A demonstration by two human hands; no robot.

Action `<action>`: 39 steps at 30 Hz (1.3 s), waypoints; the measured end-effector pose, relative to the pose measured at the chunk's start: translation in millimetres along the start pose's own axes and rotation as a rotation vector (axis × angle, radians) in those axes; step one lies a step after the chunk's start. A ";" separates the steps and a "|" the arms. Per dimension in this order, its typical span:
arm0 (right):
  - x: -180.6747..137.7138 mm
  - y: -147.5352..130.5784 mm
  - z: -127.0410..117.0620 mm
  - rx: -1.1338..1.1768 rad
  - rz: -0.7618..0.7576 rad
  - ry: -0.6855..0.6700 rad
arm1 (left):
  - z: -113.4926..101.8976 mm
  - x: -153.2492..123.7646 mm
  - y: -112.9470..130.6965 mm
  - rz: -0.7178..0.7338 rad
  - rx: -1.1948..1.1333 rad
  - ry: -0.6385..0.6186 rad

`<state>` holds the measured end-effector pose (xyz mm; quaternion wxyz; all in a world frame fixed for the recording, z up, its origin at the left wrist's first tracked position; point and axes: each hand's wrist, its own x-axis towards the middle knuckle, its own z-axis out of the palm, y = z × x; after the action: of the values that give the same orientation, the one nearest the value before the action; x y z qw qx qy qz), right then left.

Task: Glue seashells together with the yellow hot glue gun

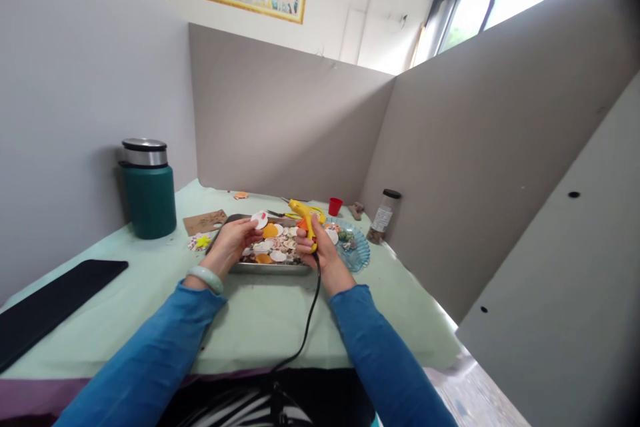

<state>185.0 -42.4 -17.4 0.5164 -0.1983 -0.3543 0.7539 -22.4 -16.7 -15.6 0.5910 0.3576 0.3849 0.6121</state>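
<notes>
My left hand (236, 240) pinches a white disc (259, 219) with a red mark on it, held above the left part of a metal tray (270, 269). Wrapped round the handle of a yellow glue gun (303, 211) is my right hand (320, 250), near the tray's right side. The gun's nozzle points up and to the left, apart from the disc. From its handle a black cord (311, 317) runs down over the table's front edge. Inside the tray lie several white and orange discs and small shell-like pieces, partly hidden by my hands.
A blue scalloped plate (361, 255) with small items sits right of the tray, near a red cup (335, 206) and a jar (383, 217). On the left stand a green flask (149, 193) and a black flat mat (60, 307). Grey partitions (290, 113) enclose the table.
</notes>
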 end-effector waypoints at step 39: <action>19.9 17.5 -9.8 -0.253 -0.258 0.171 | 60.7 -43.8 11.8 0.380 0.287 -0.543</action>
<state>172.7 -24.6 -35.6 0.6078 -0.2781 -0.4234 0.6115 28.5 -57.6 22.9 0.4913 0.6517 0.2226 0.5332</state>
